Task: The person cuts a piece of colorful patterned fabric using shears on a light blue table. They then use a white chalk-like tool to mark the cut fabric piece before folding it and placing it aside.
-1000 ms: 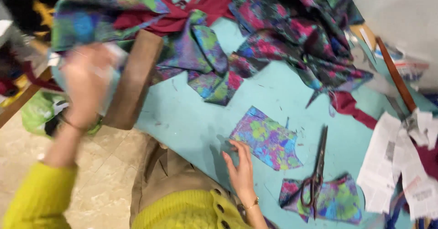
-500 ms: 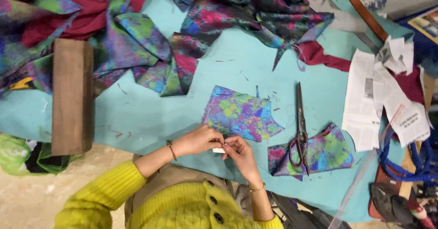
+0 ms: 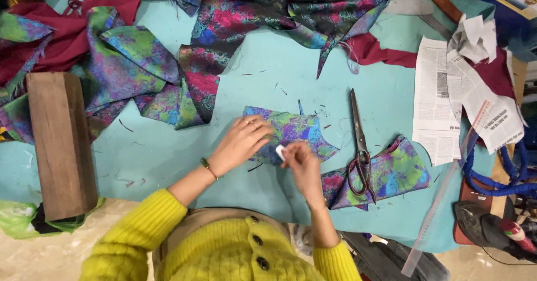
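While left hand flattens fabric piece, right fingers pinch chalk.

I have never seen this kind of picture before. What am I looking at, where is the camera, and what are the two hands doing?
There is no machine here: a camera worn on a person's head looks down at their own two bare hands over a turquoise table. The left hand presses flat on a small multicoloured fabric piece. The right hand pinches a small white piece, perhaps chalk. Nearby lie scissors on another fabric piece, a wooden block, newspaper sheets and a clear ruler.
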